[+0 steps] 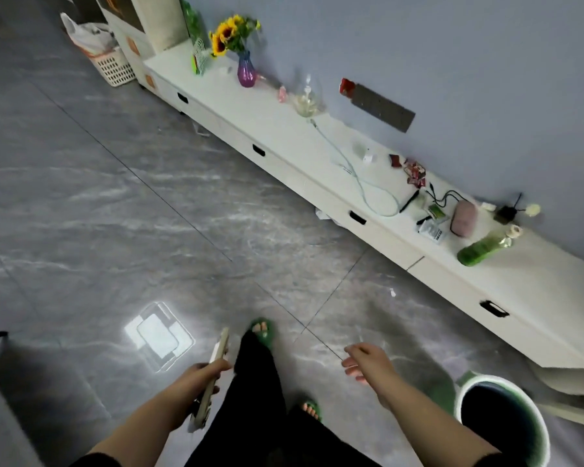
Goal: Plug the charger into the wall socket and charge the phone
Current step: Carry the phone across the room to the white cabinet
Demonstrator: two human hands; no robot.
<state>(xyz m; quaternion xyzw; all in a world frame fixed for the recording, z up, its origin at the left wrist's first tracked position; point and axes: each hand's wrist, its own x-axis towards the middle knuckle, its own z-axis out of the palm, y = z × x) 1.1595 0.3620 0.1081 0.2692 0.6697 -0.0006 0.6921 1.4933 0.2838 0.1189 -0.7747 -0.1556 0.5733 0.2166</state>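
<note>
My left hand [204,377] grips a phone [216,358] edge-on, low in the view beside my leg. To the right of my legs, my right hand [368,364] hangs empty with loosely curled fingers. A white charger plug [367,158] with a pale looping cable [368,190] lies on the long white cabinet [284,136] against the wall. Above it, a grey socket strip [381,107] is mounted on the blue-grey wall. Both hands are far from the charger and the socket.
On the cabinet stand a purple vase of sunflowers [246,72], a glass vase [305,99], a tilted green bottle [486,247], a pink case [464,219], black cables and small clutter. A green-rimmed bin [506,419] sits at lower right, a white basket [113,67] far left.
</note>
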